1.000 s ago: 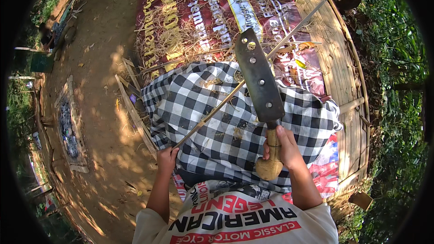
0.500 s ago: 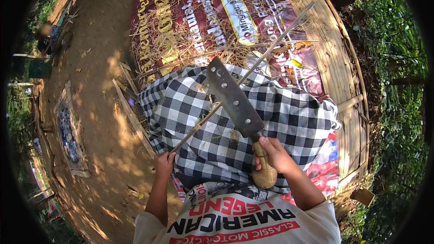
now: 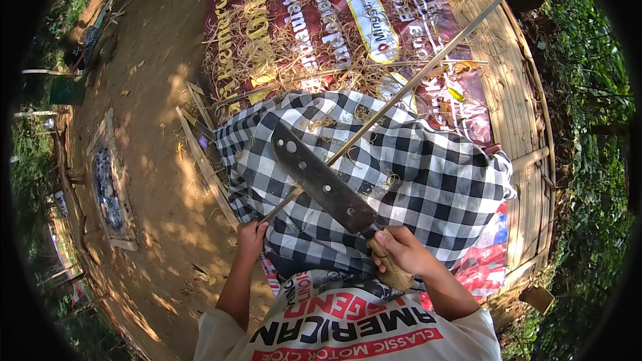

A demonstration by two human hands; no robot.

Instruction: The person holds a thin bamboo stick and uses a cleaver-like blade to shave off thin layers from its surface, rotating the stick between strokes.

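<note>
My right hand [image 3: 402, 251] is wrapped round the wooden handle of a broad dark machete [image 3: 319, 179] with several round holes in its blade. The blade slants up to the left across a long thin bamboo strip [image 3: 391, 101], hiding a short stretch of it. My left hand [image 3: 251, 235] is closed on the strip's near end, and the far end reaches up to the right, over the bamboo platform. Beneath both lies a black-and-white checked cloth [image 3: 428, 174] covering my lap, with some shavings on it.
A dark red printed banner [image 3: 301, 33] strewn with curled shavings spreads ahead. Bamboo slats [image 3: 525, 120] form a platform edge on the right, with green plants beyond. Bamboo pieces [image 3: 206, 164] lie left of the cloth. Farther left, a framed ash pit [image 3: 107, 180] sits in the dirt ground.
The machete has moved left and lower along the strip, nearer my left hand, its blade tilting more toward level. The strip's far end reaches farther up and right. The view has shifted slightly.
</note>
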